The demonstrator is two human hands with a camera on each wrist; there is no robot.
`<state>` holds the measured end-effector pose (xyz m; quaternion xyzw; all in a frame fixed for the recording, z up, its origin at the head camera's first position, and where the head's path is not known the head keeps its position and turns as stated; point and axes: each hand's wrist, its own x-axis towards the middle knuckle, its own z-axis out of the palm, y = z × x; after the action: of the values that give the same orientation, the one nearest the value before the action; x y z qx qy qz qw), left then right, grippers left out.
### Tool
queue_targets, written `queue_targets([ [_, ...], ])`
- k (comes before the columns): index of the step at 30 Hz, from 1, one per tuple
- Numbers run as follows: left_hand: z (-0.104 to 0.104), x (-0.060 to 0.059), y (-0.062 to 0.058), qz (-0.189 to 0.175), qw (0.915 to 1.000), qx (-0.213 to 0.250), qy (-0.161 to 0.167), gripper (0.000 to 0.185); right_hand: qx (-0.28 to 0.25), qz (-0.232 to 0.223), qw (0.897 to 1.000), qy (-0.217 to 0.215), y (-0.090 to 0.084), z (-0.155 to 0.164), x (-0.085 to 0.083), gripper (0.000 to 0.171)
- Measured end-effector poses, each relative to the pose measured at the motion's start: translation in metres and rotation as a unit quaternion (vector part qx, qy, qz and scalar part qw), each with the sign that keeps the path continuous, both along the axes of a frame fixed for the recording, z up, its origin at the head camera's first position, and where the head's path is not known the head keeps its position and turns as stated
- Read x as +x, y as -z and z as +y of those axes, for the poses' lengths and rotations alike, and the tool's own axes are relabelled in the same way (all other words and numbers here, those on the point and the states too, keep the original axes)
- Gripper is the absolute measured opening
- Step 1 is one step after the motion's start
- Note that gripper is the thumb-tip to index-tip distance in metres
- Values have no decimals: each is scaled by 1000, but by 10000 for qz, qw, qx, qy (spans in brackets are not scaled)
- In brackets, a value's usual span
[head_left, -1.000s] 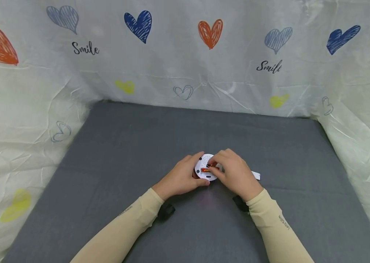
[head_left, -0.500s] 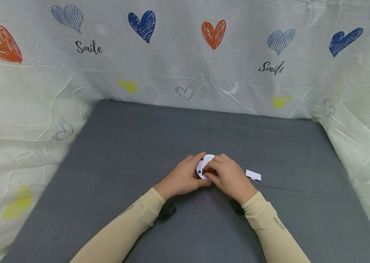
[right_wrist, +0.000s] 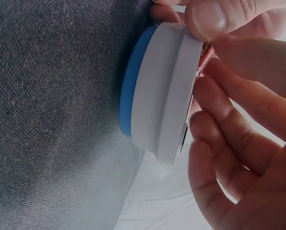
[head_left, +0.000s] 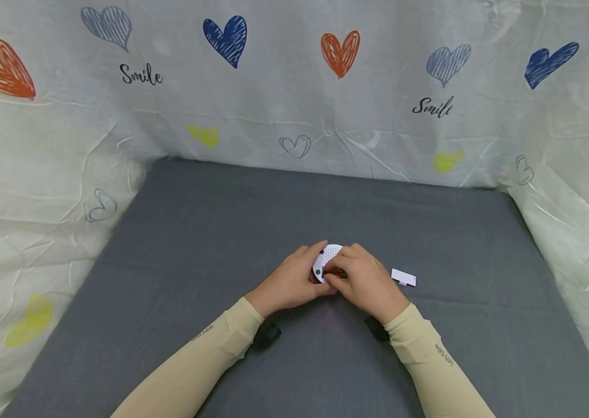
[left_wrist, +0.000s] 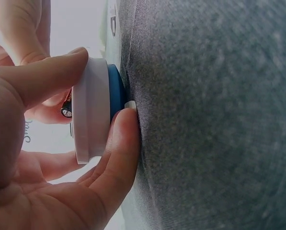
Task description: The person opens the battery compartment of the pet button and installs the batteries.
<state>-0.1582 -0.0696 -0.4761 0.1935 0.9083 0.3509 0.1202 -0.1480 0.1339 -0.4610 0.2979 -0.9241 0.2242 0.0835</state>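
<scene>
A round white battery-powered device (head_left: 329, 255) with small perforations and dark round feet stands near the table's centre, its back facing up. Its other side is blue, seen in the right wrist view against the cloth. My left hand (head_left: 291, 278) grips its rim, thumb on the near side and fingers round the far side. My right hand (head_left: 370, 281) bends over the back, thumb and fingers pinching a small battery (left_wrist: 67, 106) whose end pokes out above the white face in the left wrist view. Red lettered wrapping shows in the right wrist view. My fingers hide most of the battery compartment.
A white rectangular battery cover (head_left: 403, 278) with a small tab lies on the grey cloth (head_left: 252, 215) just right of my right hand. White sheeting (head_left: 273, 104) printed with hearts rises behind the table and along both sides.
My right hand has shifted left and nearer, its fingers now covering the compartment where an orange-red battery was visible. The cover beside it has come into full view. My left hand keeps its hold.
</scene>
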Motion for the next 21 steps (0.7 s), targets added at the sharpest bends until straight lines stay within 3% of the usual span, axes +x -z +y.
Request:
queue_targets([
  [3, 0, 0, 0, -19, 10000, 18, 3, 98, -169, 210, 9994, 212, 0, -2, 0, 12],
  [7, 0, 0, 0, -73, 10000, 22, 19, 97, -420, 245, 9956, 802, 2, -5, 3, 39],
  [12, 2, 0, 0, -54, 9999, -91, -60, 95, -331, -130, 9895, 1402, 6, -9, 6, 64],
  [21, 3, 1, -2, -24, 9999, -127, -96, 94, 109, -847, 9727, 2159, 7, -10, 8, 84],
])
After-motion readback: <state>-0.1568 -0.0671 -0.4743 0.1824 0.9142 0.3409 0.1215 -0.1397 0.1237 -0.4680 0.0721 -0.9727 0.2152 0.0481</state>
